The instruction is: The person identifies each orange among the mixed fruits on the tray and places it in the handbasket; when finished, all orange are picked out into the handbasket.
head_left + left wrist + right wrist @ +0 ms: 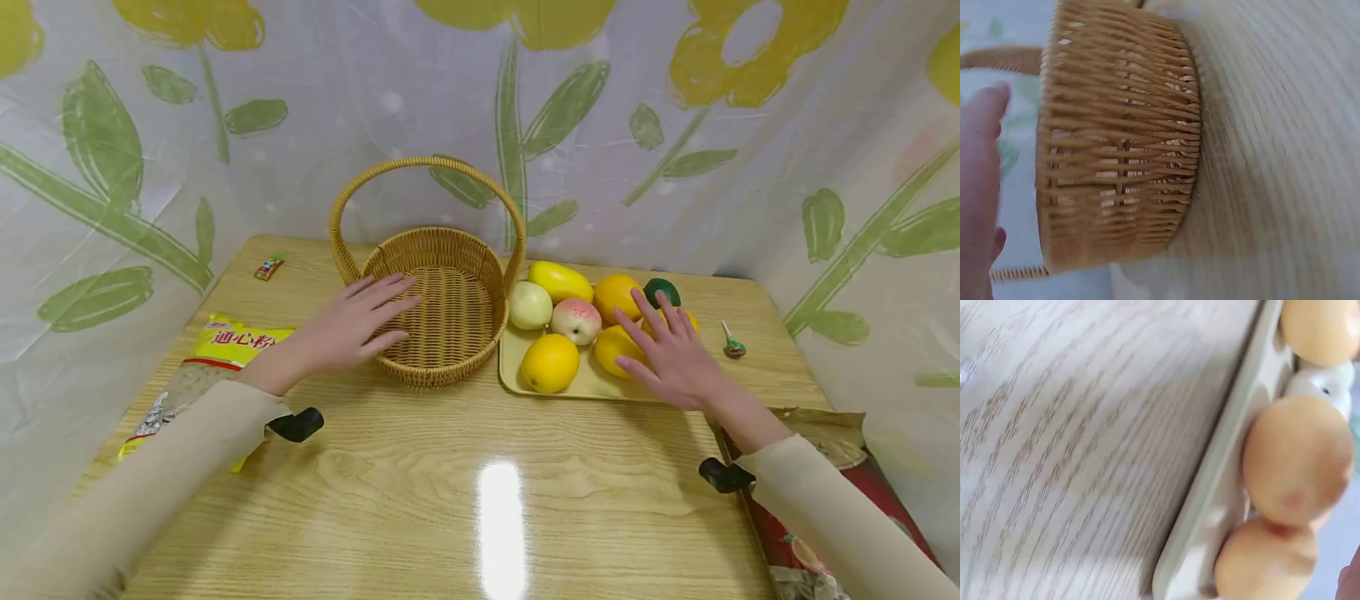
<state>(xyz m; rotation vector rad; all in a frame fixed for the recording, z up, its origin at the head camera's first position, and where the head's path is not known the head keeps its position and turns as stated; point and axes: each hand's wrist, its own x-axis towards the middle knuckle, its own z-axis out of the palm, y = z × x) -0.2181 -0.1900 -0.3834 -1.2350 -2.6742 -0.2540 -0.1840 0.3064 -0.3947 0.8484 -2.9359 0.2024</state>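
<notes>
Left hand (352, 325): was spread, fingers straight, over the left rim of the basket (427, 373); whether they touched could not be told.
Right hand (675, 358): was spread, fingers parted, above the right end of the tray (588, 385).
Basket: stood on the table (375, 500) just left of the tray, its handle upright.
Tray: held a peach (577, 321), a pale green fruit (530, 305), a dark green fruit (662, 292) and several yellow-orange fruits (551, 364).
Table's left: a pasta bag (191, 383) lay partly hidden by a sleeve (180, 467); a small candy (268, 267) lay farther back.
Table's right: a lollipop (734, 346) lay near the tray.
</notes>
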